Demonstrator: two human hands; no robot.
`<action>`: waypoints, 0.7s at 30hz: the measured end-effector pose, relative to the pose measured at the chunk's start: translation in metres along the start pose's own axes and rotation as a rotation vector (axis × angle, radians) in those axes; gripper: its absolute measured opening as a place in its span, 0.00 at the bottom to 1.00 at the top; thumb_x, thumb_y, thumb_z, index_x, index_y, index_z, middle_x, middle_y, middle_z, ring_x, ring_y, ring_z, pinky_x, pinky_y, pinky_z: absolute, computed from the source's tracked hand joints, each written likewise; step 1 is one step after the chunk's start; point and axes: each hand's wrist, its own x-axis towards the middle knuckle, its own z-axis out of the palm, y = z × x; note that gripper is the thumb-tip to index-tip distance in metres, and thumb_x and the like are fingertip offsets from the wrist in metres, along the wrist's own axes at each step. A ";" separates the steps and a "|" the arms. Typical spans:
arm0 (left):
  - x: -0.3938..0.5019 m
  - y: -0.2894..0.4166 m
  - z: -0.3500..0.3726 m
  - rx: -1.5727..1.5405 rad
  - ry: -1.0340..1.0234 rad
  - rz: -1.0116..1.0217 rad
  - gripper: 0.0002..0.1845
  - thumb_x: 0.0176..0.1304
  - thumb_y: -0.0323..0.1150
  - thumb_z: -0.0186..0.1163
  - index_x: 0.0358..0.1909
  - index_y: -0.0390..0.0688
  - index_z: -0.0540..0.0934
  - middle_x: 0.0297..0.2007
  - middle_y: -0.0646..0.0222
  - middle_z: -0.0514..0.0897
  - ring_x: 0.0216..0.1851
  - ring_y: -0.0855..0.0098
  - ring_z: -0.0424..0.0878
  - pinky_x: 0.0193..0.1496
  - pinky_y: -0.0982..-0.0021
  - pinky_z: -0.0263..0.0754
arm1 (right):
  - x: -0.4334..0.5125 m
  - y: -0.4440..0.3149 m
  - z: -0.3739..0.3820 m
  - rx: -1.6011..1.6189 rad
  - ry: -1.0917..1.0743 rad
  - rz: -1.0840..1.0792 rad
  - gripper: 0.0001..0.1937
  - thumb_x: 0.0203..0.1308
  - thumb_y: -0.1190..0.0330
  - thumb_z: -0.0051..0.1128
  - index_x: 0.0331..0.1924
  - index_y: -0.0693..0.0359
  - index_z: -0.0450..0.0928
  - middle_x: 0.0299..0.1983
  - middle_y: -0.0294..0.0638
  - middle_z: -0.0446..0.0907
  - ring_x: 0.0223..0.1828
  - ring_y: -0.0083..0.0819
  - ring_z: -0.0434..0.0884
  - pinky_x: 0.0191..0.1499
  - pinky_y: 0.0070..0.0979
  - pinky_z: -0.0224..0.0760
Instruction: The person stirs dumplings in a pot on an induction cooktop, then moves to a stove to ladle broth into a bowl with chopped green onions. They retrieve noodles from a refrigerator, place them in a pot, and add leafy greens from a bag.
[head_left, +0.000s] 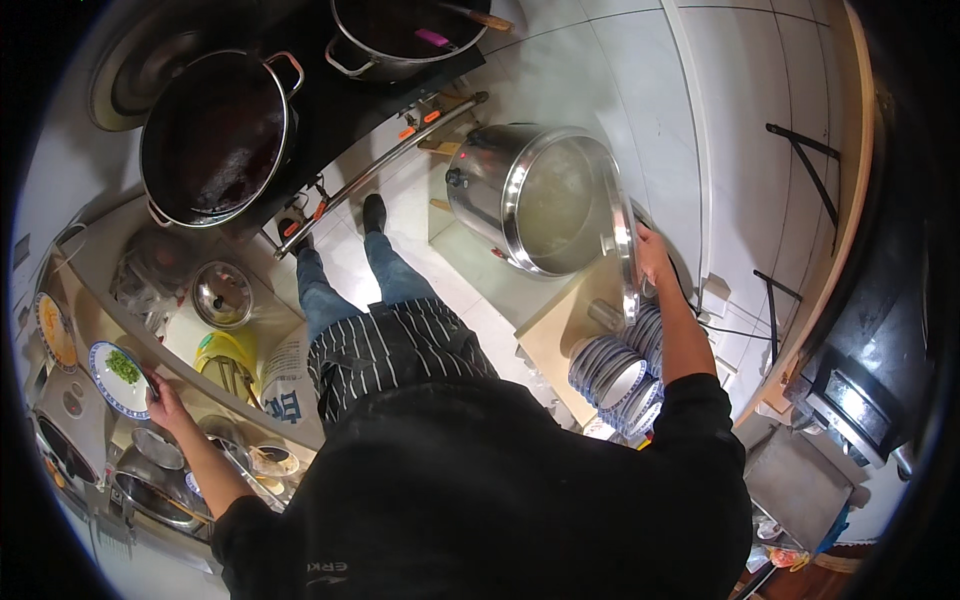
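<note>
My left hand (168, 403) grips the edge of a blue-rimmed plate (138, 395) that carries a small heap of chopped green herbs (121, 367). At the right, my right hand (652, 253) holds a round metal lid (623, 247) tilted on edge beside the opening of a tall stainless-steel pot (487, 199). Cloudy, pale liquid (556, 202) fills much of this pot, and steam hangs above it. Just below the lid, several blue-rimmed plates (609, 375) lie stacked on a light wooden surface.
Two big pots of dark liquid, one at the left (225, 142) and one at the top (405, 64), stand on a black stove (330, 120) with a metal rail (382, 169). Along the left counter are a plate of orange food (57, 332) and metal pots (161, 495). A yellow bin (225, 349) stands below.
</note>
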 end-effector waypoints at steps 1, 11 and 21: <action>0.001 -0.001 -0.001 0.008 0.036 0.052 0.24 0.67 0.21 0.43 0.65 0.25 0.65 0.63 0.44 0.72 0.64 0.46 0.71 0.70 0.46 0.66 | -0.001 -0.003 0.000 -0.076 -0.015 -0.044 0.11 0.66 0.68 0.50 0.42 0.65 0.81 0.26 0.37 0.78 0.29 0.25 0.76 0.35 0.26 0.69; -0.077 -0.046 0.022 0.032 -0.038 -0.126 0.26 0.66 0.17 0.44 0.67 0.20 0.59 0.66 0.41 0.67 0.67 0.48 0.68 0.73 0.54 0.62 | 0.020 -0.101 0.003 -0.835 -0.002 -0.420 0.14 0.55 0.62 0.56 0.41 0.60 0.83 0.45 0.57 0.80 0.44 0.55 0.80 0.48 0.45 0.74; -0.206 -0.141 0.086 0.372 -0.016 -0.073 0.26 0.55 0.21 0.56 0.58 0.27 0.71 0.51 0.51 0.82 0.52 0.56 0.82 0.58 0.62 0.78 | 0.123 -0.215 0.088 -1.195 -0.351 -0.552 0.15 0.55 0.61 0.55 0.41 0.60 0.86 0.42 0.56 0.83 0.48 0.55 0.81 0.54 0.45 0.74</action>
